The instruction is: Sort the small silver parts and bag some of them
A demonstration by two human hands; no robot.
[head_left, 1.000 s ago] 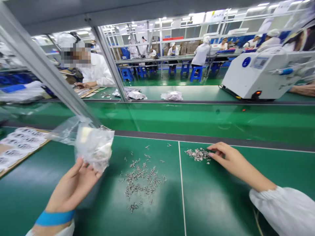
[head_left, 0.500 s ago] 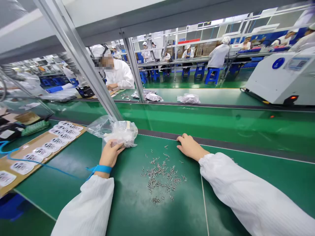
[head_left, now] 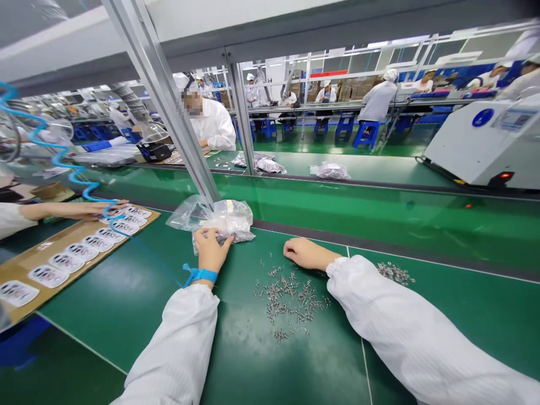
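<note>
My left hand point(head_left: 212, 251) rests on the near edge of a clear plastic bag point(head_left: 238, 220). Its thumb and fingers are spread apart against the plastic, and a blue wrist strap point(head_left: 202, 275) circles the wrist. Toward the back edge of the green bench, my right hand point(head_left: 307, 253) has its fingers curled in and pointing left. Whatever may be inside those fingers is hidden. Small metal screw-like parts point(head_left: 291, 298) lie scattered between my forearms. A second pile of small ring-like metal pieces point(head_left: 395, 273) sits beyond my right sleeve.
At left, another person's hand point(head_left: 90, 210) reaches over a cardboard sheet point(head_left: 84, 271) bearing several white printed pieces. A coiled blue cord point(head_left: 70, 157) hangs there. A metal post point(head_left: 169, 107) rises behind the bag. Across the green divider stands a white machine point(head_left: 481, 149).
My right hand has moved left and nearer the scattered parts, its fingers curling in. My left hand's fingers have spread on the bag. Another person's arm has come in at left.
</note>
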